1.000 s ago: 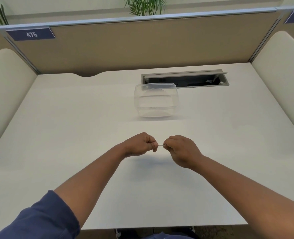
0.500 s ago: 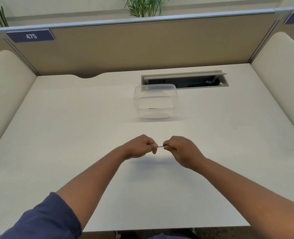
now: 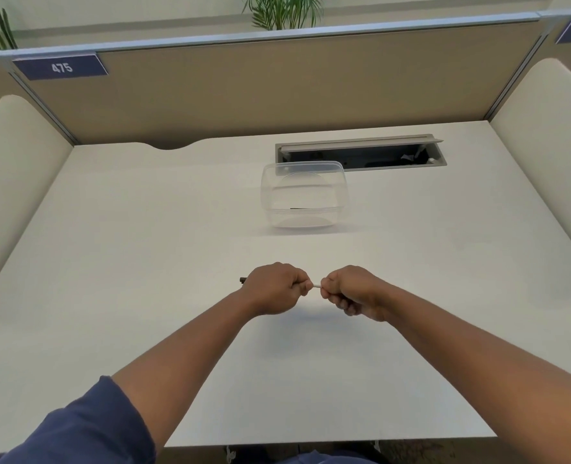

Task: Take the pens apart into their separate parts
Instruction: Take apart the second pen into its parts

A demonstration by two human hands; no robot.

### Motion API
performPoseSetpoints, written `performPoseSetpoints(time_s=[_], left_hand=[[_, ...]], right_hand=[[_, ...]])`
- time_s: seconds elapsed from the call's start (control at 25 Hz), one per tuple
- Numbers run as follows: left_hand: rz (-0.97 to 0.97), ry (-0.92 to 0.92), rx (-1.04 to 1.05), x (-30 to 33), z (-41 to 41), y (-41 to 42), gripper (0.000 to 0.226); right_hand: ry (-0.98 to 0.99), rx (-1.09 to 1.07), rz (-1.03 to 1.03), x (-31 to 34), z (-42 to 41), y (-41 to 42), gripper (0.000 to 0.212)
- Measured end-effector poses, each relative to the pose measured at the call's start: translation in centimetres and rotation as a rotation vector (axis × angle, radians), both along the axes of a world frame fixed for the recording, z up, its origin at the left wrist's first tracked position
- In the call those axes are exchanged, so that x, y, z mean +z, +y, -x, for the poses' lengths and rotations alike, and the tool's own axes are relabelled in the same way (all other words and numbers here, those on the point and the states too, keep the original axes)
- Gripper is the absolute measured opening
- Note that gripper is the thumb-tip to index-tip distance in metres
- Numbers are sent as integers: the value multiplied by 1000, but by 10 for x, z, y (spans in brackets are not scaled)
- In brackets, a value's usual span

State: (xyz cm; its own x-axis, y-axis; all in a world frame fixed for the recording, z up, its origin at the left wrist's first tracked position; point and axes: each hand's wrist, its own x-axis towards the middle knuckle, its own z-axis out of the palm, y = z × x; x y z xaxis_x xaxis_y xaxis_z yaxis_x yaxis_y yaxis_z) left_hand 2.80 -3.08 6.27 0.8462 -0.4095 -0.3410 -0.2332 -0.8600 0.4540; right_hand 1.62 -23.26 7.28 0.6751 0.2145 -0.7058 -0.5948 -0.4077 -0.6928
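Gripped tight in both fists: pen [image 3: 315, 285] held just above the surface [image 3: 143, 229], nearer than the clear container [image 3: 304, 195]. Left hand [image 3: 275, 287] and right hand [image 3: 352, 291] curled round opposite ends. Likely risk: sudden release, scattering small parts.

A single pen [image 3: 315, 285] is being held level above a white desk, lying crosswise from left to right. Most of it is hiding inside two fists: only a short white stretch of its barrel is showing in the gap between the left hand [image 3: 275, 289] and the right hand [image 3: 353, 292], and a small dark end is poking out past the far side of the left fist. Whether its parts are separating is too hidden to tell.
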Motion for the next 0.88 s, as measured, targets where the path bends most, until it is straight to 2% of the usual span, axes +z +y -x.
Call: performPoseSetpoints(time_s=[0.04,0.08,0.2,0.24,0.28,0.36,0.4,0.48,0.56,0.6,0.64,0.68,0.72,0.88], left_hand=[[22,46,8,1,-2,2,31],[94,125,34,1,-5,4,32],[408,443,137,5,-10,12,35],[446,516,140,7,-10,14,35],[453,557,132,8,-11,15,34],[426,522,118,7,-11,14,35],[386,445,114,7,-10,11,35],[215,200,67,6,-7,5,32],[5,-120,-43,1,1,0,26],[-40,-223,-97,-1,5,-1,26],[-56,-252,-126,-2,7,-1,26],[-58,-204,-120,-3,4,0,27],[-36,-98,-79,-3,2,1,28],[266,288,103,0,-9,11,36]], right_hand=[[-115,64,47,-2,1,-1,26],[-314,148,136,-5,3,0,26],[-1055,393,419,-20,12,-2,14],[-1209,450,466,-22,12,-6,11],[-1275,477,481,-23,12,-8,10],[-1172,439,433,-21,14,-5,15],[-1015,359,381,-18,14,0,20],[-567,117,237,-8,8,7,27],[-81,-59,24,-2,2,6,29],[86,-102,-70,0,2,3,30],[153,-97,-112,0,2,1,30],[124,-45,-100,-1,2,-2,31],[16,37,-50,-3,3,-4,31],[-697,204,205,-14,9,-2,16]])
